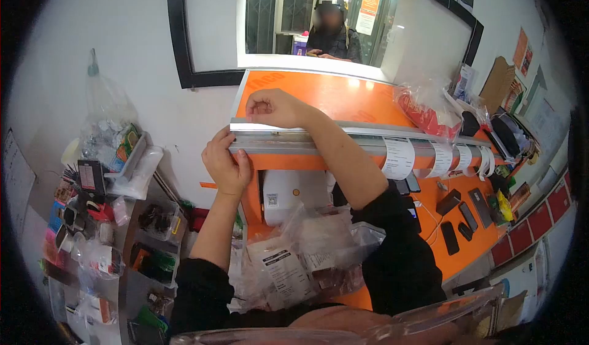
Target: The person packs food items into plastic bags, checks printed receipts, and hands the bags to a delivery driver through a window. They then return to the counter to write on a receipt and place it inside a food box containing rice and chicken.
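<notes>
A long metal ticket rail (350, 142) runs along the front edge of an orange counter (337, 96). My left hand (228, 166) grips the rail's left end, fingers on top and thumb at the front. Just above that end, my right hand (276, 107) is curled closed over the counter, its wrist crossing the rail. What its fingers hold, if anything, is hidden. Farther right, several printed receipts (399, 158) hang from the rail. Below my arms lie clear plastic bags (288, 271) with a printed slip showing on one.
Behind a window (294, 32), a person (331, 35) in a helmet stands. A red and clear bag (429, 108) lies at the counter's right. Several phones (450, 238) rest on the lower orange desk. A white printer-like box (294, 191) stands under the counter; cluttered shelves (132, 222) are left.
</notes>
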A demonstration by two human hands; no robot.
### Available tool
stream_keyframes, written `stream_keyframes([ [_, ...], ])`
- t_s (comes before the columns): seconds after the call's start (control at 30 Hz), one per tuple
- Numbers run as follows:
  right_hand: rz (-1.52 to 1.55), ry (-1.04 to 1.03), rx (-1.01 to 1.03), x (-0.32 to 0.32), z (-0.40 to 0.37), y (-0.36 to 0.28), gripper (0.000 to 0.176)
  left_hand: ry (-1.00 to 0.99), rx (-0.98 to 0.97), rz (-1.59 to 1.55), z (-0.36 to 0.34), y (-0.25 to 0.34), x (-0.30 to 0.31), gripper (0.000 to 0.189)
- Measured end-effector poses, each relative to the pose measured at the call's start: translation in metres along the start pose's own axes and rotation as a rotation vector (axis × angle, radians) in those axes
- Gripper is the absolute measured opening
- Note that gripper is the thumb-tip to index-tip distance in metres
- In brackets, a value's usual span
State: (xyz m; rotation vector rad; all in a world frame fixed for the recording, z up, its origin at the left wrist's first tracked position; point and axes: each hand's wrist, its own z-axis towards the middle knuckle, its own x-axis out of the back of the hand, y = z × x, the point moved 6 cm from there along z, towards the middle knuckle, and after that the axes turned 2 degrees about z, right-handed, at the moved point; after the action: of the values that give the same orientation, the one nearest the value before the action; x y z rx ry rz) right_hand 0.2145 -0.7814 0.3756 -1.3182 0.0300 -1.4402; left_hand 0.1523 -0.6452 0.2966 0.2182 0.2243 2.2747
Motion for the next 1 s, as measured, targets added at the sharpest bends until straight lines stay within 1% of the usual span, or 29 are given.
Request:
stream_keyframes([
  [0.03, -0.049, -0.020, -0.012, -0.001, -0.002, 0.000, 0.012, -0.005, 0.005, -0.004, -0.002, 0.000, 0.000, 0.027],
  [0.13, -0.002, 0.045, 0.043, 0.002, -0.002, -0.001, 0.014, 0.028, 0.018, -0.025, -0.001, 0.004, 0.001, 0.028],
  [0.23, 0.026, 0.034, 0.077, 0.002, -0.003, -0.005, 0.017, 0.027, 0.008, -0.006, -0.001, 0.003, 0.000, 0.028],
  [0.33, -0.163, 0.039, 0.036, 0.000, -0.005, -0.011, 0.019, 0.035, 0.005, -0.034, -0.002, 0.002, -0.001, 0.027],
  [0.43, -0.049, 0.048, 0.001, -0.001, -0.004, -0.008, 0.019, -0.008, 0.018, -0.018, -0.003, 0.000, -0.003, 0.027],
  [0.53, -0.143, 0.035, 0.078, 0.000, -0.004, -0.010, 0.019, -0.007, 0.008, -0.005, -0.004, -0.001, -0.003, 0.027],
  [0.63, -0.030, 0.085, 0.054, 0.001, -0.004, -0.008, 0.019, -0.027, 0.023, -0.007, -0.005, -0.003, -0.004, 0.027],
  [0.73, -0.134, 0.041, 0.053, 0.000, -0.004, -0.009, 0.020, -0.001, 0.004, -0.016, -0.005, -0.001, -0.003, 0.027],
  [0.93, -0.148, 0.054, 0.063, 0.000, -0.004, -0.008, 0.020, 0.002, 0.007, -0.014, -0.004, -0.001, -0.003, 0.029],
  [1.0, -0.120, 0.044, 0.036, 0.000, -0.004, -0.007, 0.020, 0.004, 0.003, -0.009, -0.002, 0.001, -0.003, 0.029],
])
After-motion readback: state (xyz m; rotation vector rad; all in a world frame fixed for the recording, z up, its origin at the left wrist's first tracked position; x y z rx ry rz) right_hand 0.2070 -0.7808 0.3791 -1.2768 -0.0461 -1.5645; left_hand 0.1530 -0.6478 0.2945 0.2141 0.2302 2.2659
